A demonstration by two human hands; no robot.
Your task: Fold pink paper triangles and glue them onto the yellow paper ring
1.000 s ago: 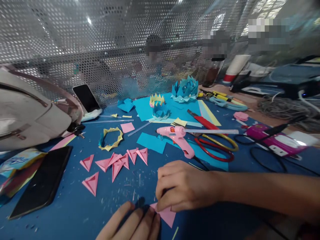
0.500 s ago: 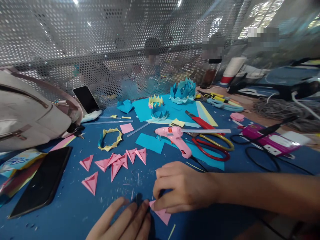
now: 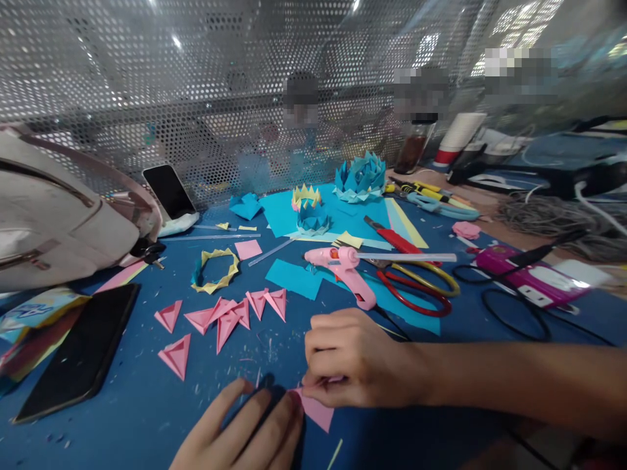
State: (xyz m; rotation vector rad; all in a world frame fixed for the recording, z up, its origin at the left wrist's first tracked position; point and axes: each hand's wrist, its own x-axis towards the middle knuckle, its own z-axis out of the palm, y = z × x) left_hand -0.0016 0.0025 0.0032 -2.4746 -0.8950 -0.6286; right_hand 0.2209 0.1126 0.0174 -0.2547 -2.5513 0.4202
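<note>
A small piece of pink paper, partly folded, lies low on the table beneath my hands. My right hand has its thumb and fingers pinched on the upper part of this paper. My left hand rests to the left with fingers stretched out, one fingertip touching the paper's left corner; its thumb is hidden. Folded pink paper triangles lie beyond my left hand, several of them in a row. A pink glue gun with a clear glue stick lies beyond my right hand.
Red-handled scissors lie beside the glue gun. A yellow paper ring, blue paper flower and blue sheets sit further back. Phones and a bag stand left; a purple power strip with cables lies right.
My right fingers have closed more tightly on the paper's upper edge, lifting a bit of it. My left fingertips have shifted slightly up and right, against the paper's corner.
</note>
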